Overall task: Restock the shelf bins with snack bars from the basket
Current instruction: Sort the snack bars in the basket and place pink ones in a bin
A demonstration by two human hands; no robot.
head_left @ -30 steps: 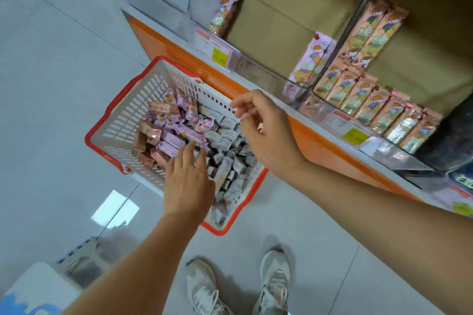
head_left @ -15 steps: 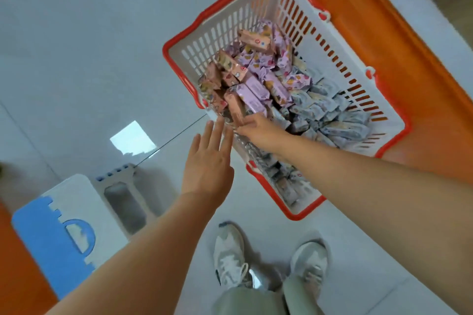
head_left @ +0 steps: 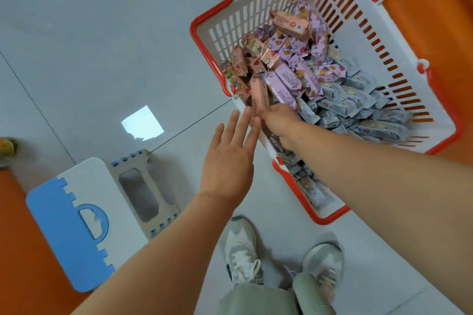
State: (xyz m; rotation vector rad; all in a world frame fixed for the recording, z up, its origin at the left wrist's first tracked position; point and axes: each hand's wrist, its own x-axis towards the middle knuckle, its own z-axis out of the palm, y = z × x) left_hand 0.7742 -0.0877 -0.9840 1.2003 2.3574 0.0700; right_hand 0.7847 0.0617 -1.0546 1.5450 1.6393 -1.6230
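our right hand (head_left: 279,123) pinches one pink snack bar (head_left: 259,96) by its near end, at the near-left corner of the basket (head_left: 202,41); its long axis runs away from us. our left hand (head_left: 230,161) lies flat, fingers straight, tips just beside that end, holding nothing. the right is nearer; the shelf bins are out of view.

a blue-and-white plastic folding stool (head_left: 76,225) lies on the pale grey tiled floor (head_left: 76,33) at the lower left, beside an orange strip (head_left: 18,250). a bright patch of reflected light (head_left: 142,123) sits on the tiles above it (the small yellowish object (head_left: 6,146) at the far left is too blurred to name). two grey-white sneakers (head_left: 242,250) and pale green trouser legs (head_left: 256,299) show at the bottom, an orange panel (head_left: 435,7) at top right.
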